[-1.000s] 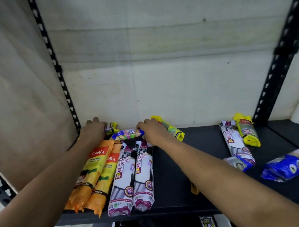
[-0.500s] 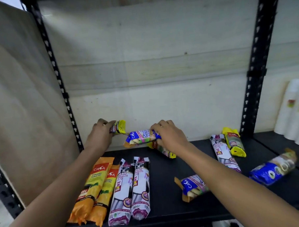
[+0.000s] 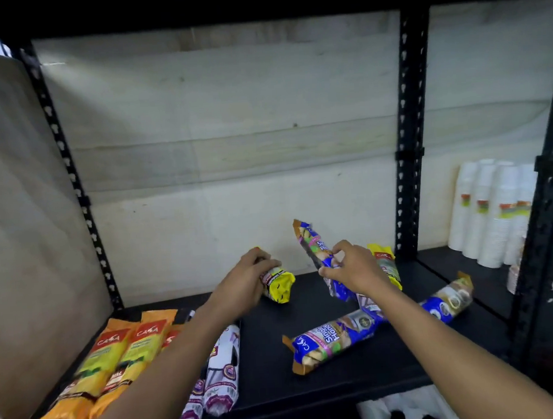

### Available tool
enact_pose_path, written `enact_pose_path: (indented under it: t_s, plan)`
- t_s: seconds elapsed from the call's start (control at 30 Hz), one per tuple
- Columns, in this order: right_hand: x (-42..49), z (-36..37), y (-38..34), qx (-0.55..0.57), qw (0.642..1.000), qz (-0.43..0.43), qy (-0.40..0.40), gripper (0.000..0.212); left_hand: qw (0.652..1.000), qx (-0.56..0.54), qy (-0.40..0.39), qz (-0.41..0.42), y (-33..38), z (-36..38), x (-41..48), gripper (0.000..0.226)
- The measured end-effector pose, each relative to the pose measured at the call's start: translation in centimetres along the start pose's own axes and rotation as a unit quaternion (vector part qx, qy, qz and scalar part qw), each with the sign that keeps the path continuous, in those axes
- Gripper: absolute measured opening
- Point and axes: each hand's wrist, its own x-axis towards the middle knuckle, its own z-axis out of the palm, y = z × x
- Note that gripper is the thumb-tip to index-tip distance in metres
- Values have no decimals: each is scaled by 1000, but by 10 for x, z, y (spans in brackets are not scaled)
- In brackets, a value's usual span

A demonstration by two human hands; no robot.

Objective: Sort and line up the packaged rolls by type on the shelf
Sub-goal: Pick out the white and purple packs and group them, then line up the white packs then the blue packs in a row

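My left hand (image 3: 245,282) grips a yellow packaged roll (image 3: 276,282) just above the black shelf (image 3: 269,368). My right hand (image 3: 350,269) holds a blue packaged roll (image 3: 313,245) tilted up off the shelf. Orange rolls (image 3: 117,355) lie side by side at the front left, with white and maroon rolls (image 3: 223,370) next to them, partly hidden by my left forearm. A blue roll (image 3: 331,341) lies loose in the middle, another blue roll (image 3: 447,300) to the right. A second yellow roll (image 3: 387,264) lies behind my right hand.
A brown board (image 3: 31,220) walls the left side. Black slotted uprights (image 3: 407,140) stand at the back right. Stacks of white cups (image 3: 490,212) fill the neighbouring shelf on the right. The wall (image 3: 218,148) closes the back.
Both hands lifted their rolls from the back left and moved right. The blue roll in my right hand now points upward. The view has shifted left and down.
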Motion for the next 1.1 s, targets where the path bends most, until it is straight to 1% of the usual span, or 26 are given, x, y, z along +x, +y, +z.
enact_pose_path:
  t_s: [0.07, 0.13, 0.3, 0.4, 0.5, 0.63, 0.73, 1.0, 1.1]
  plan:
    - [-3, -3, 10, 30, 999, 29, 8, 53, 999, -19, -21, 33, 19, 18, 11, 66]
    - [-6, -5, 18, 51, 998, 46, 9, 50, 997, -28, -47, 46, 33, 38, 19, 61]
    - [-3, 7, 33, 60, 997, 39, 4, 43, 992, -22, -104, 72, 45, 90, 33, 53]
    - [3, 18, 36, 30, 999, 43, -8, 41, 990, -25, -124, 59, 38, 105, 38, 55]
    - [8, 27, 38, 2, 998, 59, -13, 41, 991, -22, -125, 48, 33, 115, 41, 57]
    - [8, 41, 42, -39, 996, 69, -39, 41, 991, -16, -128, 43, 30, 122, 45, 57]
    - [9, 46, 44, -58, 996, 66, -34, 42, 991, -35, -129, 27, 23, 127, 46, 55]
    - [7, 53, 42, -139, 989, 48, -22, 42, 985, -46, -165, 9, 30, 125, 56, 56]
    - [9, 51, 42, -147, 988, 47, -31, 43, 983, -53, -176, 3, 31, 127, 59, 56]
